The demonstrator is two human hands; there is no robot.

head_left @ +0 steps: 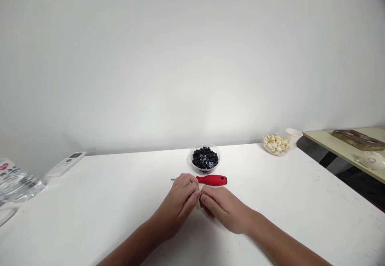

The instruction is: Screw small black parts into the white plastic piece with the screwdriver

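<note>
My left hand (180, 198) and my right hand (224, 206) rest together on the white table (105, 202), fingertips touching in a pinch at the middle. What they hold between them is too small to make out. Just behind the hands lies a red-handled screwdriver (212, 180), its metal tip poking out to the left of my left hand. A clear round tub of small black pieces (205, 158) stands behind the screwdriver.
A clear bowl of pale pieces (276, 144) and a white paper cup (293, 135) stand at the back right. A white remote (65, 164) and a crinkled plastic bag (15, 180) lie at the left. A second table (345, 148) stands to the right.
</note>
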